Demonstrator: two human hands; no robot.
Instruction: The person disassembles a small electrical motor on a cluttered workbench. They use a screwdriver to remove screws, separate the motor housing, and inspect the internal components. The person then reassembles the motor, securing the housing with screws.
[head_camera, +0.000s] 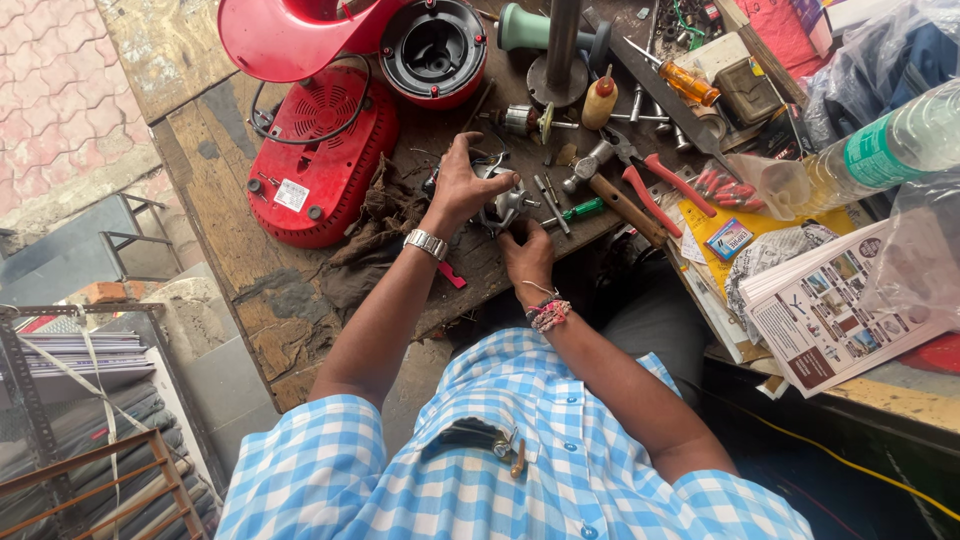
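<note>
Metal glints between our hands: a small motor sits on the worn wooden bench, just below the middle of the view. Our left hand, a steel watch on its wrist, arches over the motor from nine o'clock, fingers spread and clamped on its top. Our right hand comes up from six o'clock, wrist bent back, fingertips pinching the motor's lower edge. At twelve o'clock from the motor stands a red appliance base, its round black well open and holding nothing that we can make out. At ten o'clock lies a red housing with a black cord looped on it. At two o'clock a clear plastic bottle lies tilted, with yellowish liquid inside.
</note>
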